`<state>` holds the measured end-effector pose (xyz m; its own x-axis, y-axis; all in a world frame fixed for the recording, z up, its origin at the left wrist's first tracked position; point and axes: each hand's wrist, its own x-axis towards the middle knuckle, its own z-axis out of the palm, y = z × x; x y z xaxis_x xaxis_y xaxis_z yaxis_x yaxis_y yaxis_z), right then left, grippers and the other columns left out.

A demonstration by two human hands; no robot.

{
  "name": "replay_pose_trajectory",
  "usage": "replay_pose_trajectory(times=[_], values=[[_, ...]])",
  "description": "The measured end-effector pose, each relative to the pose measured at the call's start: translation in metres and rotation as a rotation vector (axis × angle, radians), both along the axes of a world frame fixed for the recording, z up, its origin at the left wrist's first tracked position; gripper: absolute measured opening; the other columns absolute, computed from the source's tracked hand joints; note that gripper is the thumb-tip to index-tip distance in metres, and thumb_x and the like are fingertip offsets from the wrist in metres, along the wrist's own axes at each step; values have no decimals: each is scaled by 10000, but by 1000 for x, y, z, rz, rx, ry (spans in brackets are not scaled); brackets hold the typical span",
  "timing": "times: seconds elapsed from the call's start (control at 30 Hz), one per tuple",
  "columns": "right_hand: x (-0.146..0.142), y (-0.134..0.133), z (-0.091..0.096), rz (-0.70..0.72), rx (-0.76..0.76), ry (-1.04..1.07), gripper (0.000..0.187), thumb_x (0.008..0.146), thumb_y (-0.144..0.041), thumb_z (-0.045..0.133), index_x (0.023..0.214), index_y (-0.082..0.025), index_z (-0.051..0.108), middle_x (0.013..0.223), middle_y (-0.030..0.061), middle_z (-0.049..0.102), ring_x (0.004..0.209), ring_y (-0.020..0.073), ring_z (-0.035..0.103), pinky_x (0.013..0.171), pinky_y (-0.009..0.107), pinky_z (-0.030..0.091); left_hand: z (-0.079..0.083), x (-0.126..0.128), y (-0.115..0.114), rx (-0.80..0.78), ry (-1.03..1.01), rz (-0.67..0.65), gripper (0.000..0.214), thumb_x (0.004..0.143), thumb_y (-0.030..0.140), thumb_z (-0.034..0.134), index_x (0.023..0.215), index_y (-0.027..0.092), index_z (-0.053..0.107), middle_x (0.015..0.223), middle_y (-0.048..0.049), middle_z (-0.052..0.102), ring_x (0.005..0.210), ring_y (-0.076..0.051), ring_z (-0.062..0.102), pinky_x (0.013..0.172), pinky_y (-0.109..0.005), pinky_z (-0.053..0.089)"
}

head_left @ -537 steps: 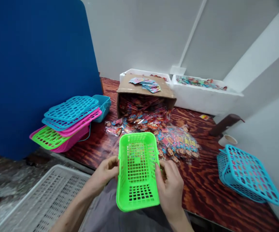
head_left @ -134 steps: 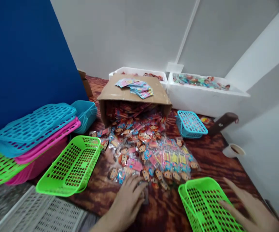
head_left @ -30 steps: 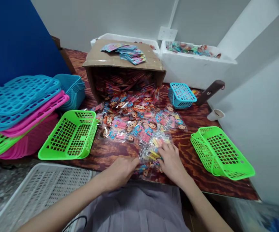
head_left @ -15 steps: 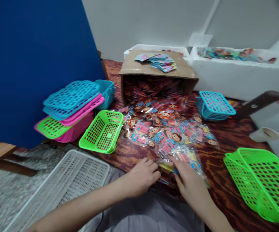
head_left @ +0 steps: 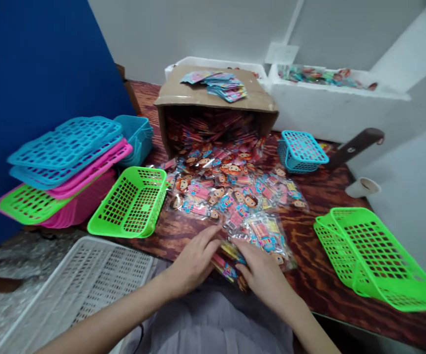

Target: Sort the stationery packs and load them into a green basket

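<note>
1. At the near edge of a dark red wooden bench, a person's left hand and right hand hold a small bunch of packets between them.
2. The fingers of both hands are bent inward, pinching the bunch from opposite sides.
3. Just beyond, a spread of clear packets printed with cartoon faces spills from a cardboard box lying on its side.
4. A green basket stands to the left, another green basket to the right.
5. Farther back, right: a blue basket and a cup.
</note>
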<state>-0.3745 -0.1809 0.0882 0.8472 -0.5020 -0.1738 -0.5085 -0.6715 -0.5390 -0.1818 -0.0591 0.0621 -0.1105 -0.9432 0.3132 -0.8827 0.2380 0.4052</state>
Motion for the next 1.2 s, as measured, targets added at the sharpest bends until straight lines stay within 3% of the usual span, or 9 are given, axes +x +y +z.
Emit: replay_pose_trajectory(times=[0.17, 0.27, 0.4, 0.6, 1.2], values=[[-15, 2, 2, -45, 51, 8, 605, 867, -113, 563, 1461, -141, 455, 1452, 137, 547, 1340, 274, 505, 1149, 484, 399, -6, 0, -2, 70, 77, 33, 729, 893, 67, 521, 1544, 150, 204, 1570, -191, 310, 1447, -265, 343, 1120, -423, 446], [-23, 8, 2, -53, 82, 8, 591, 889, -121, 509, 1475, -147, 438, 1470, 134, 528, 1349, 263, 495, 1158, 484, 391, -8, -2, -1, 96, 118, 38, 810, 907, 66, 518, 1586, 204, 98, 1595, -166, 270, 1472, -251, 304, 1147, -423, 418], [-29, 17, 3, -43, 137, 7, 577, 901, -109, 427, 1474, -173, 441, 1451, 106, 544, 1325, 235, 512, 1144, 460, 416, -11, -3, 4, 90, 152, 34, 809, 914, 56, 513, 1588, 246, 108, 1602, -154, 244, 1477, -247, 296, 1159, -427, 407], [-35, 23, -3, -93, 134, 18, 631, 848, -104, 470, 1473, -182, 432, 1474, 102, 512, 1349, 247, 483, 1141, 468, 421, -12, -1, 12, 118, 164, 46, 813, 911, 52, 509, 1589, 262, 113, 1598, -153, 256, 1453, -261, 346, 1136, -441, 439], [-29, 23, -5, -142, 81, -3, 477, 896, -100, 450, 1356, -183, 545, 1347, 103, 619, 1233, 247, 583, 1059, 453, 478, -17, -7, 7, 108, 194, 60, 782, 921, 69, 524, 1581, 252, 146, 1618, -161, 201, 1488, -263, 282, 1167, -456, 403]])
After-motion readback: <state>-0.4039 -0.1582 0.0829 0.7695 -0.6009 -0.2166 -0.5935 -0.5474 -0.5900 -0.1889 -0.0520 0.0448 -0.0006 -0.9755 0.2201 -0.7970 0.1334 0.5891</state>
